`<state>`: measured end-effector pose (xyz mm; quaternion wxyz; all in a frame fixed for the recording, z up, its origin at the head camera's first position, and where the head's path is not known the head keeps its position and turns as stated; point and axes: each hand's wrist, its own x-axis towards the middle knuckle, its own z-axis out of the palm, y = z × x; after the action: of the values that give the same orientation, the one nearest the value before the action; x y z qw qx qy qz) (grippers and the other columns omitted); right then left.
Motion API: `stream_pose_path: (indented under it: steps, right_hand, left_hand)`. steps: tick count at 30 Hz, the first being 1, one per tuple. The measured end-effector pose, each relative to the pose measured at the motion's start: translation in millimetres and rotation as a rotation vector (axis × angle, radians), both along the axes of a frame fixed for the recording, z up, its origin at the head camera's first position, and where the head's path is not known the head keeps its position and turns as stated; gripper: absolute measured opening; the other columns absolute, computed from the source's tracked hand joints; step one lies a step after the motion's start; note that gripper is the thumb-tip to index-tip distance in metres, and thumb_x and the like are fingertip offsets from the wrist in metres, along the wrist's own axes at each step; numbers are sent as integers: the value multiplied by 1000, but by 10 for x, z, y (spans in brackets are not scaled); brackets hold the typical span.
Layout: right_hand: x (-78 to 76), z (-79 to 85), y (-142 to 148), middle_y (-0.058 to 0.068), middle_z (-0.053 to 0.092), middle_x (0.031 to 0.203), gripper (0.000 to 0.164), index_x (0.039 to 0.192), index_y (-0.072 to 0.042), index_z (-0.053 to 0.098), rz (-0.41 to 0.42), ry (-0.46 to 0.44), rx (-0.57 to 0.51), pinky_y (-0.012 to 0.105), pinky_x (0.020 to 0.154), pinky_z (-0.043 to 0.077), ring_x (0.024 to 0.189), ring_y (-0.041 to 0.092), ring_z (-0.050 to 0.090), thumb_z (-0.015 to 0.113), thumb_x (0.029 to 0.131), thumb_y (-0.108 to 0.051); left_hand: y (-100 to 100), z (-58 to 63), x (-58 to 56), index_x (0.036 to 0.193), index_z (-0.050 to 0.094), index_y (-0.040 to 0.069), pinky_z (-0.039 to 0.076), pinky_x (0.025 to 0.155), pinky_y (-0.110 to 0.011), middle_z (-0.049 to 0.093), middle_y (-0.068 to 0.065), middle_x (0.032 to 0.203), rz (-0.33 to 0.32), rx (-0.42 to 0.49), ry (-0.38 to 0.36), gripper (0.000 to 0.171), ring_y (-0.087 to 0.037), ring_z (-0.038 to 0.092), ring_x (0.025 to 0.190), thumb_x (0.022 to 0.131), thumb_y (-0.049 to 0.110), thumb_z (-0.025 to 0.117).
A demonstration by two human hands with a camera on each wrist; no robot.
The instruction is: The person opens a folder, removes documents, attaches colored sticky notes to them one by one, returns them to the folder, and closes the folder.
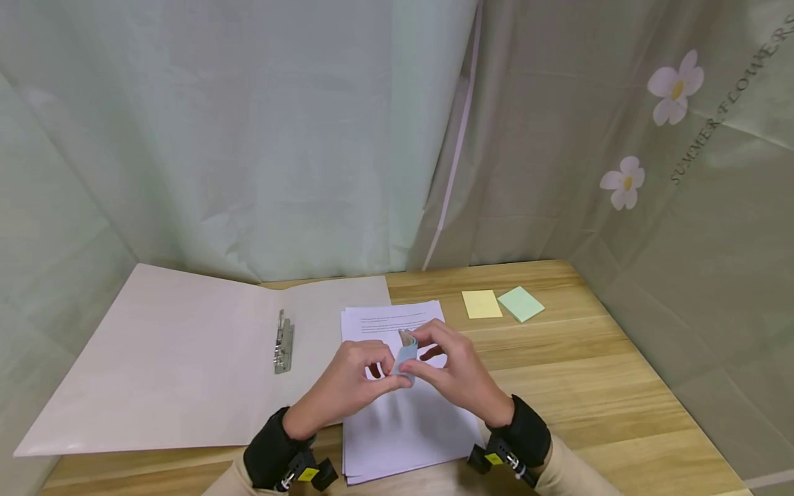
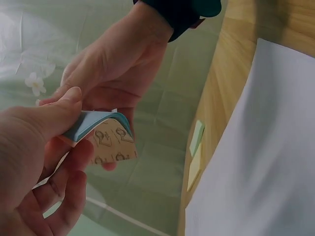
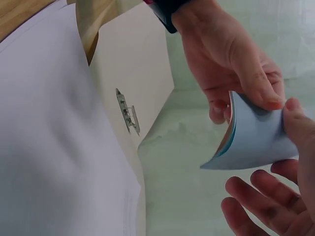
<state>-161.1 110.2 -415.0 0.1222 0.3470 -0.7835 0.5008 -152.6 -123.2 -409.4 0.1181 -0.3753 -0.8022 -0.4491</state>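
Both hands pinch a small blue sticky note pad (image 1: 405, 356) between thumbs and fingers, held up over a stack of printed paper (image 1: 412, 427). My left hand (image 1: 350, 375) grips one side of the pad, and my right hand (image 1: 462, 372) has the other. The pad (image 3: 256, 137) bows into a curve, its blue face outward in the right wrist view. In the left wrist view its tan backing, printed with dark marks, shows beneath the curled blue sheets.
An open white binder (image 1: 174, 358) with a metal ring clip (image 1: 283, 344) lies to the left, partly under the paper stack. Behind and right of the stack are a yellow sticky pad (image 1: 481, 304) and a green one (image 1: 521, 304). Curtains (image 1: 310, 138) surround the wooden table (image 1: 595, 399).
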Motion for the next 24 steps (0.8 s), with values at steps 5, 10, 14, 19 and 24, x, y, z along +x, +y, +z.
stream_pose_path:
  steps: [5,10,14,19,24]
  right_hand:
    - [-11,-9,14,9,77,116,24,112,-10,77,13,1,16,30,83,68,106,19,76,91,93,-6]
    - [7,-16,-1,10,77,120,23,107,-11,77,37,18,45,30,83,68,108,16,75,94,91,-9]
    - [21,-5,2,10,76,121,21,102,-11,76,41,30,63,29,84,67,107,19,75,93,91,-8]
    - [27,3,6,10,75,121,18,101,-11,76,52,39,76,28,85,66,107,20,74,92,92,-8]
    - [16,0,20,10,75,121,18,104,-11,77,74,49,75,29,85,66,108,20,74,91,93,-6]
  left_hand:
    - [-22,23,-4,74,62,13,59,65,-26,64,2,70,-14,13,-35,38,5,57,75,84,6,97]
    - [-9,24,-1,73,63,14,59,64,-27,65,2,69,-64,15,-2,37,6,57,75,84,5,98]
    - [-17,22,0,74,65,14,59,65,-27,65,2,68,-90,20,-17,36,2,58,73,83,5,98]
    - [-32,23,3,75,65,13,57,66,-25,63,1,69,-112,19,-59,35,-14,61,70,84,6,98]
    - [-42,32,1,75,65,13,56,66,-25,61,1,69,-119,11,-63,35,-12,60,70,83,7,98]
